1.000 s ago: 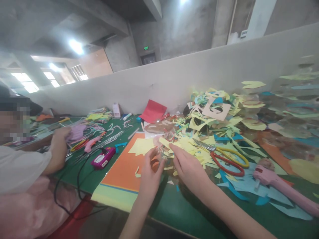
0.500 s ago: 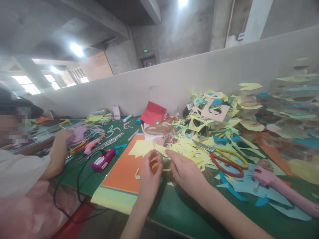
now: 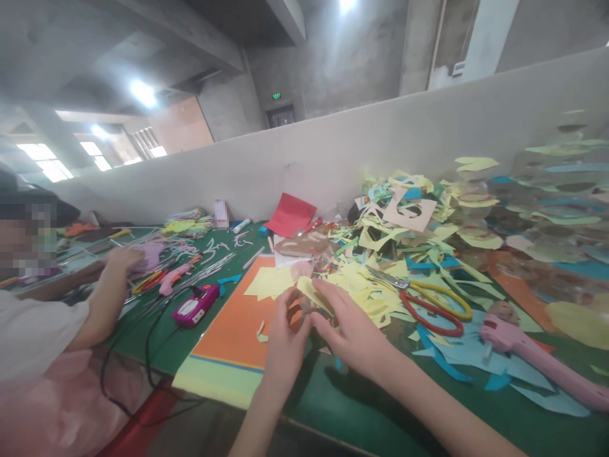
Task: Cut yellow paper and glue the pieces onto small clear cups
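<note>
In front of me, both hands meet at a small yellow paper piece with a rounded edge. My left hand pinches its left side, fingers curled. Something see-through shows between those fingers, too blurred to name. My right hand grips the paper from the right, with the thumb below and fingers above. Under and behind my hands lie yellow paper scraps. Left of them, a yellow sheet with a jagged edge rests on orange paper. Scissors with red and yellow handles lie to the right, blades parted.
A pink glue gun lies at right on blue paper. Beside it rise stacked see-through pieces with paper discs. A scrap heap leans near the low wall. At left are a co-worker's arm, a purple power box and black cables.
My right hand has turned and its fingers have spread further over the yellow paper piece, which now tilts up and shows more of its face. My left hand stays nearly in place.
</note>
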Demonstrator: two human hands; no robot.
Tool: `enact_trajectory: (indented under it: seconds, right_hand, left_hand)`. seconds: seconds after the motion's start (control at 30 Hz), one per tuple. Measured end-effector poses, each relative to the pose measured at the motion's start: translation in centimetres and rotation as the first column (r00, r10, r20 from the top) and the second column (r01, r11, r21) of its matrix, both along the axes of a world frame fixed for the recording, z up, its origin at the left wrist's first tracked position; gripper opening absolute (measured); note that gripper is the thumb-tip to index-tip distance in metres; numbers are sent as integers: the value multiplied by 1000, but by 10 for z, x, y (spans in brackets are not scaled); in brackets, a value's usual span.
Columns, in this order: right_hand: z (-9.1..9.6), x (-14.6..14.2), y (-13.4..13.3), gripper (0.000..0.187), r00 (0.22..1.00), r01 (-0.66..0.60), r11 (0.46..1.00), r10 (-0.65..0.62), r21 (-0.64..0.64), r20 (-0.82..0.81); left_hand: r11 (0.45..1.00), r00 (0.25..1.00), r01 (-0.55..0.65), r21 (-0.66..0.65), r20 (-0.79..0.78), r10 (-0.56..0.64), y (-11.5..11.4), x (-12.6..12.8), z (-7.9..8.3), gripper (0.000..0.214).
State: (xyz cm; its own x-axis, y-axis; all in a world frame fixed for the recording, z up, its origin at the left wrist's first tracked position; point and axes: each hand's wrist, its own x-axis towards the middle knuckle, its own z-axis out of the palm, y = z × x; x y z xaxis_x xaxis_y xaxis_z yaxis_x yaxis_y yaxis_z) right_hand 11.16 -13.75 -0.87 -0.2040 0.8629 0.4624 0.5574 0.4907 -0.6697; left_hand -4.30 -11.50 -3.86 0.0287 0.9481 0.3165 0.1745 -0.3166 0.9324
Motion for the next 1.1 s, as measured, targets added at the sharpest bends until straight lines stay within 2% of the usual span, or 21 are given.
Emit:
enact_trajectory:
  seconds: [0.13, 0.3, 0.73, 1.1]
  right_hand:
    - [-1, -3, -1, 64, 995, -97, 990, 96, -100, -13]
    - [-1, -5, -4, 71, 994, -111, 981, 112, -160, -3]
    - [0, -5, -3, 71, 993, -120, 982, 121, -148, -1]
    - [-1, -4, -2, 75, 994, -111, 972, 105, -208, -38]
  left_hand:
    - [999, 999, 19, 40, -45, -17, -1, -2, -2, 45]
    - [997, 997, 20, 70, -71, -15, -1, -2, -1, 43]
    - [998, 996, 19, 54, -84, -14, -2, -1, 2, 42]
    - [998, 991, 37, 50, -130, -30, -3, 2, 3, 43]
